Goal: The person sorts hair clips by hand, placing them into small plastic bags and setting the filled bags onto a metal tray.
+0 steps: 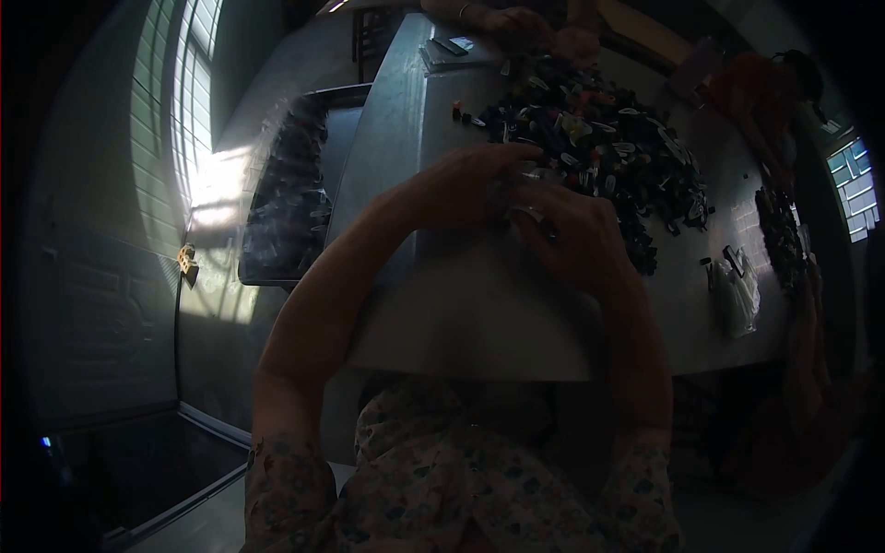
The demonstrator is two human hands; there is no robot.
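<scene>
My left hand and my right hand meet over the near side of the table, close to the pile. The fingers of both are curled around a small piece of shiny clear plastic, possibly a bag; its full shape is hidden by the hands and the dim light. Just beyond my fingers spreads a large heap of small dark pieces, with white, orange and yellow ones mixed in. Some show pale loop shapes, but their exact kind is too dark to make out.
Across the grey table, another person's hands work at the heap's far edge. Clear plastic bags lie at the right, near a second dark pile and another person's arm. A black tray of plastic-wrapped items stands left of the table.
</scene>
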